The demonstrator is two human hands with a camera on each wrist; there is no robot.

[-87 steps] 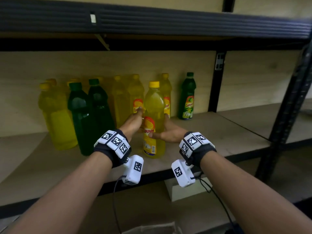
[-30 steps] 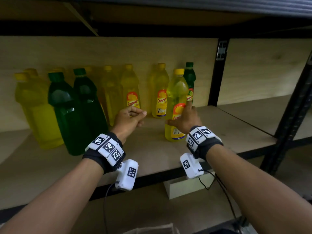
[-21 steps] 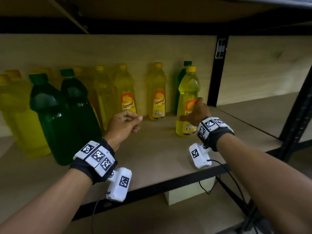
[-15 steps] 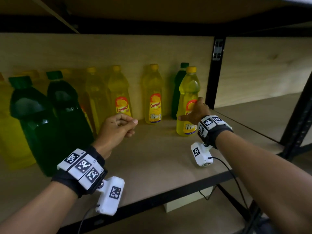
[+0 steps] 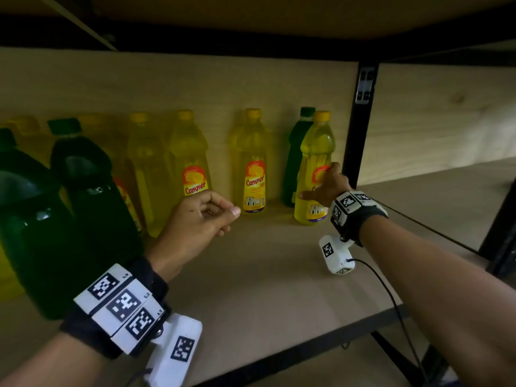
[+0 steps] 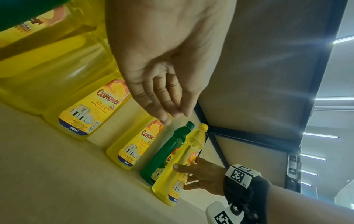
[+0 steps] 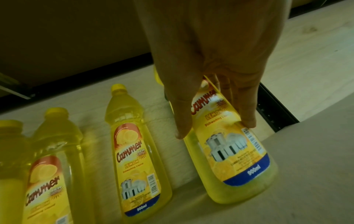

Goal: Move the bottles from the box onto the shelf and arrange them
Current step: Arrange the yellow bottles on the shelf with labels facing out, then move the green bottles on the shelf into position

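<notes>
On the shelf (image 5: 279, 269), near its right end, the right hand (image 5: 325, 185) grips an upright yellow bottle (image 5: 314, 169) just before a green bottle (image 5: 294, 152); the left hand (image 5: 195, 222) hovers apart, fingers loosely curled, holding nothing.

1. Bottles all stand on the shelf board (image 5: 279, 275), mostly lined up along the back wall (image 5: 195, 88)
2. Far left, the big jugs (image 5: 83, 208) sit in front of the back row
3. Right end: one bottle (image 5: 314, 174) stands right in front of another (image 5: 296, 157), next to the upright post (image 5: 360, 135)
4. The right hand (image 5: 326, 185) is on that front bottle
5. The left hand (image 5: 195, 222) hovers over the board, in front of the middle bottles (image 5: 251, 163)
</notes>
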